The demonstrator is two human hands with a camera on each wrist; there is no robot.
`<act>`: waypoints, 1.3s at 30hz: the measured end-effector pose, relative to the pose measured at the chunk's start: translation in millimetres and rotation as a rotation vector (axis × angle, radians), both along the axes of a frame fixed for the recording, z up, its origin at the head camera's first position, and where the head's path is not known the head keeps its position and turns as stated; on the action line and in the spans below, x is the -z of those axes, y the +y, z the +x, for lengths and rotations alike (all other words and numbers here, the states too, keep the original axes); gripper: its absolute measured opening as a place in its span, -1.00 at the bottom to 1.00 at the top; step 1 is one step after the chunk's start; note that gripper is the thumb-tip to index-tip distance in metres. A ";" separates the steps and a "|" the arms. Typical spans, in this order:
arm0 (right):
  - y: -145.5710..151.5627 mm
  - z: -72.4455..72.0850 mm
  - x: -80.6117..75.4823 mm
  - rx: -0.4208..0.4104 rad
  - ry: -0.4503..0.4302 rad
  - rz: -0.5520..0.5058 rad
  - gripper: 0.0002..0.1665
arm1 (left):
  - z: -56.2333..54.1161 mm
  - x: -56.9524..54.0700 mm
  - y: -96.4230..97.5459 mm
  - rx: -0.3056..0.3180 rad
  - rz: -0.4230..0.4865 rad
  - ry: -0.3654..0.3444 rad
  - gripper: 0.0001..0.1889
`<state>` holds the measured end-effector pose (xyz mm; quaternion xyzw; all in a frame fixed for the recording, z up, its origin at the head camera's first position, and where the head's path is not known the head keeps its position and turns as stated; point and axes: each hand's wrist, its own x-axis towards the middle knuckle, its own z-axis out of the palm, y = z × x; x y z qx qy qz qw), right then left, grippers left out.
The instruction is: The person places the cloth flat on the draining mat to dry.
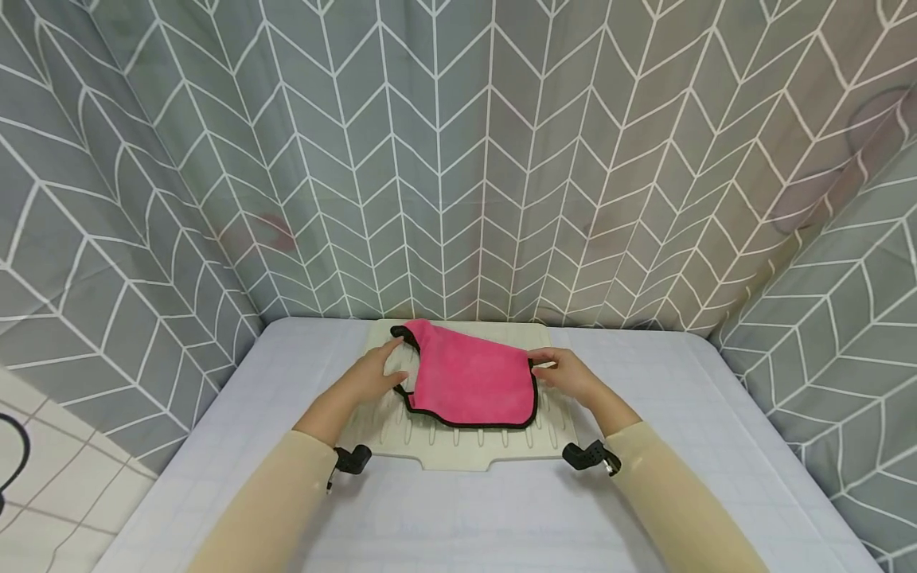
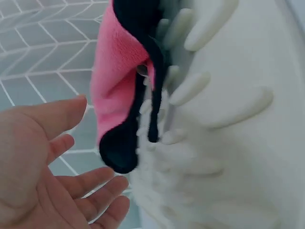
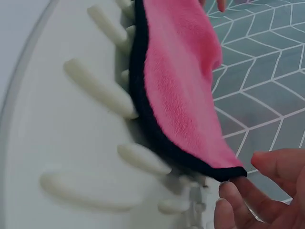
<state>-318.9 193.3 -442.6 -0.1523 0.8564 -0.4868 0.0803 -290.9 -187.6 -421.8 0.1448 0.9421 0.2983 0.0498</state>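
A pink fleece cloth [image 1: 473, 378] with black edging lies spread on a cream ribbed board [image 1: 454, 455]. Its narrow left end has black strap-like edges around an opening; the kind of item cannot be told. My left hand [image 1: 371, 372] is at that end. In the left wrist view, the hand [image 2: 62, 176] has its fingers spread beside a rounded black tab [image 2: 119, 150], holding nothing. At the cloth's right edge is my right hand [image 1: 564, 370]. The right wrist view shows this hand's fingertips [image 3: 228, 188] against the underside of the black-edged corner, with the thumb apart from it.
The board has raised ribs [image 2: 190, 88] under and around the cloth. It stands on a table with a white cover [image 1: 458, 517]. A grey chevron curtain [image 1: 458, 159] rises behind and at both sides. Black wrist devices [image 1: 591, 455] sit at both sleeves.
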 end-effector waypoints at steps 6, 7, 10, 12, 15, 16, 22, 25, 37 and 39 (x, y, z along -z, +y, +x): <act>4.5 -1.5 0.2 0.023 -0.033 -0.012 -0.54 | -8.4 10.9 -2.3 -0.018 0.175 -0.086 -0.31; 4.6 -2.1 -0.1 0.033 -0.037 -0.021 -0.55 | -10.9 11.5 0.0 -0.017 0.195 -0.089 -0.31; 3.1 -4.4 0.4 0.053 -0.058 -0.058 -0.56 | -20.8 15.3 9.7 -0.023 0.265 -0.091 -0.32; 0.5 -5.4 1.6 0.054 -0.071 -0.086 -0.56 | -27.5 18.9 16.1 -0.034 0.288 -0.074 -0.34; -4.8 -5.5 2.8 0.036 -0.090 -0.115 -0.55 | -35.5 24.3 23.1 -0.065 0.304 -0.056 -0.36; -6.6 -4.9 2.6 0.032 -0.092 -0.118 -0.55 | -37.4 25.5 24.7 -0.074 0.307 -0.049 -0.37; -13.2 -5.1 2.9 0.052 -0.090 -0.092 -0.57 | -46.6 29.2 30.8 -0.115 0.341 -0.063 -0.40; -14.4 -6.0 4.2 0.064 -0.095 -0.079 -0.57 | -50.7 30.2 32.4 -0.152 0.398 -0.081 -0.43; -14.4 -3.9 4.8 0.098 -0.053 -0.083 -0.56 | -56.0 25.7 23.5 -0.278 0.489 0.122 -0.57; -12.7 -3.2 4.2 0.107 -0.056 -0.116 -0.55 | -55.2 22.5 20.2 -0.288 0.458 0.131 -0.54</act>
